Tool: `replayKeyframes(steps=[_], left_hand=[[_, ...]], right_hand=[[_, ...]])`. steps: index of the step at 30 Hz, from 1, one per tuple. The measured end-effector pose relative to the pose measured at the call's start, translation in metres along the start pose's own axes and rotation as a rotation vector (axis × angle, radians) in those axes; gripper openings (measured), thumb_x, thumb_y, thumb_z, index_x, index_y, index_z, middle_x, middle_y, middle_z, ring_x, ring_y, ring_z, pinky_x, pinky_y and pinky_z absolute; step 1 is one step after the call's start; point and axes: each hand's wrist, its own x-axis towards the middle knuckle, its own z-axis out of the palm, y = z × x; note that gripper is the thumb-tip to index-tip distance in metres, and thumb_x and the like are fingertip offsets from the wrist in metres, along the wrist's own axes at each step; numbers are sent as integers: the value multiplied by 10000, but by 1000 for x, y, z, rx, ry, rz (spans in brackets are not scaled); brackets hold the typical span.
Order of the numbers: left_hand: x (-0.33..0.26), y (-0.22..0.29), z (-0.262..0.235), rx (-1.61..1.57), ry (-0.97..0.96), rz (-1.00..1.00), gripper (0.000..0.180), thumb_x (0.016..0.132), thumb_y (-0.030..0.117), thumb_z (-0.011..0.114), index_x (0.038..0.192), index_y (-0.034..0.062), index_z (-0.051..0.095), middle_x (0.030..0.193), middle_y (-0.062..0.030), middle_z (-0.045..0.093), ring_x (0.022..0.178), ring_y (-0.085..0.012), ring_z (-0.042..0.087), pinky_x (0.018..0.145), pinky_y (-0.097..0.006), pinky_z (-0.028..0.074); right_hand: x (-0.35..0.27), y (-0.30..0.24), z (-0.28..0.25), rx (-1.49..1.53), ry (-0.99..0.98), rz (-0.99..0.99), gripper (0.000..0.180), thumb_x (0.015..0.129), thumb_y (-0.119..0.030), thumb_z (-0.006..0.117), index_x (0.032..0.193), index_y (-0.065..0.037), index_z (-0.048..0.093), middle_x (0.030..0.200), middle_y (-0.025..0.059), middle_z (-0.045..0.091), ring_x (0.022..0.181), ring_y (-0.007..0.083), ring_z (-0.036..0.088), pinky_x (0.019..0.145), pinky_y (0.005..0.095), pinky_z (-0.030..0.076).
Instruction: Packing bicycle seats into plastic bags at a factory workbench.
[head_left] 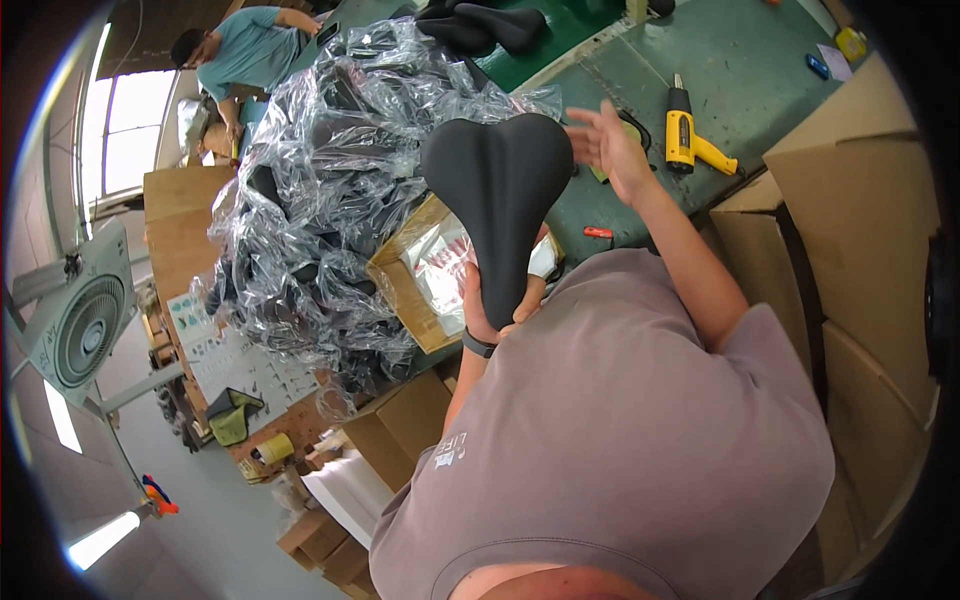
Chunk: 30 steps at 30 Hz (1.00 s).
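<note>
A black bicycle saddle (497, 190) is held upright in front of me, its wide end away from me and its nose toward my body. My left hand (480, 308) grips the narrow nose from below and the sides, a dark band on that wrist. My right hand (612, 152) is raised just right of the wide end, fingers spread and holding nothing. Whether its fingertips touch the saddle's edge I cannot tell. Behind the saddle stands an open cardboard box (402, 285) with clear plastic bags in it.
Left of the saddle lies a big heap of plastic-wrapped dark saddles (330, 190). A yellow heat gun (681, 140) and a small red tool (598, 232) rest on the green bench (740, 70). Large cartons (850, 160) stand right; a co-worker (260, 55) is far left, a fan (88, 325) nearer.
</note>
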Motion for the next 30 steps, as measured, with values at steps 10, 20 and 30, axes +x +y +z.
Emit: replayKeyframes(steps=[10, 20, 30], left_hand=[[44, -12, -63, 1349, 250, -287, 564, 1126, 401, 689, 1458, -22, 517, 1040, -132, 748, 725, -181, 721, 673, -297, 581], [1, -4, -353, 1846, 1288, -64, 421, 958, 441, 842, 1180, 94, 751, 1121, -171, 801, 1010, -387, 772, 882, -497, 606], [-1, -33, -354, 1919, 1383, 143, 294, 989, 374, 792, 1072, 94, 759, 1125, -166, 715, 1079, -405, 710, 904, -555, 592]], right_hand=[[-84, 31, 59, -669, -19, -230, 1311, 816, -254, 983, 1793, -36, 137, 1670, 232, 478, 1524, 321, 511, 1259, 461, 422], [-52, 78, -108, -673, 321, 462, 454, 910, -71, 859, 1245, -9, 559, 960, 118, 677, 621, 256, 706, 539, 425, 620], [-74, 120, -153, -1870, 239, 251, 1087, 845, -499, 947, 1624, 29, 404, 1294, 352, 742, 1149, 498, 766, 987, 549, 607]])
